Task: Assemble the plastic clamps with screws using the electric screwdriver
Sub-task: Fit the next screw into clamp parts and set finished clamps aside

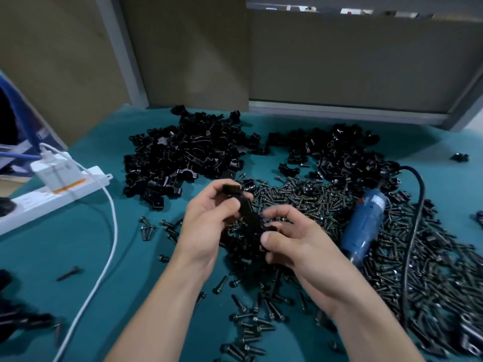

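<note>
Closest to us, black screws (248, 325) lie all over the green table (104, 257) — too many to count. Just past them we see two hands holding one black plastic clamp (251, 214) up over the screws. It looks dark, shiny and blocky. The left hand (206, 226) curls its fingers round the top end. The right hand (300, 246) pinches the bottom end with thumb and fingers. One blue electric screwdriver (366, 223) lies on the screws to the right. Farther back sit two heaps of clamp parts (188, 150) — and one white power strip (52, 197) on the left.
</note>
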The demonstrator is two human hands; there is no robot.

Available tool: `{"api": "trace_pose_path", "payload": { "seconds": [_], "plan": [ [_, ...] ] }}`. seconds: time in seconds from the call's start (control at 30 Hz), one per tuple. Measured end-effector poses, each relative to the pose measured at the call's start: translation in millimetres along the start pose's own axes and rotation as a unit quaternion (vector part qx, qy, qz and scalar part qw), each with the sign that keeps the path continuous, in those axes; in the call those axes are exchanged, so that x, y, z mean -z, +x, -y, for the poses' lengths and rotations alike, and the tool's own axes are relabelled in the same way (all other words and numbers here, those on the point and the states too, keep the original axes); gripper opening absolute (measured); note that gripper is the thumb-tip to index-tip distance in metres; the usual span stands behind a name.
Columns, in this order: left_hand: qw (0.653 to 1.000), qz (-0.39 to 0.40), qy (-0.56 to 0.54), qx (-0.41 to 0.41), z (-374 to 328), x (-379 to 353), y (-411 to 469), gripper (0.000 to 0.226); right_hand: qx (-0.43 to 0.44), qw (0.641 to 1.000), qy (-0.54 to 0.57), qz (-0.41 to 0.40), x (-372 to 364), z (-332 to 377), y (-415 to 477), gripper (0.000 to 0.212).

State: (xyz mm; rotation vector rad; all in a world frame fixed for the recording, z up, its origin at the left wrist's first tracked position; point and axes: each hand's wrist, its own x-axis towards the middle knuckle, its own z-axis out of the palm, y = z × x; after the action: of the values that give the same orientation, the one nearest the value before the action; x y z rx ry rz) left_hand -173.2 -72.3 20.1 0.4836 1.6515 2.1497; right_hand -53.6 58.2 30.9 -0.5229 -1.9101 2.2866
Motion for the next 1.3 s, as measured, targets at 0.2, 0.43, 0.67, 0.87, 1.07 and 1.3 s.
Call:
{"api": "trace_pose_path", "payload": {
  "seconds": [0.2, 0.43, 0.67, 0.87, 1.07, 1.3],
  "plan": [
    [0.982, -0.128, 0.141, -0.005, 3, 6, -1, 0.046, 0.019, 0.989, -0.131, -0.068, -25, 7, 18, 0.009],
    [0.917, -0.254, 0.304, -0.04, 1, 5, -3, 0.064, 0.048, 0.984, -0.104, -0.134, -71, 41, 111, 0.03],
    [0.905, -0.219, 0.363, 0.035, -6, 10, 0, 0.054, -0.038, 0.812, -0.56, -0.162, -48, 42, 163, 0.026],
    [0.913, -0.19, 0.357, 0.062, -7, 13, 2, 0.049, 0.001, 0.82, -0.538, -0.197, -35, 24, 165, 0.022],
    [0.92, -0.201, 0.332, 0.051, 0, 17, 5, 0.045, 0.015, 0.867, -0.491, -0.086, -42, 41, 178, 0.055],
    [0.925, -0.205, 0.318, 0.035, 4, 23, 7, 0.045, 0.045, 0.888, -0.427, -0.166, -37, 32, 177, 0.021]
  ]
}}
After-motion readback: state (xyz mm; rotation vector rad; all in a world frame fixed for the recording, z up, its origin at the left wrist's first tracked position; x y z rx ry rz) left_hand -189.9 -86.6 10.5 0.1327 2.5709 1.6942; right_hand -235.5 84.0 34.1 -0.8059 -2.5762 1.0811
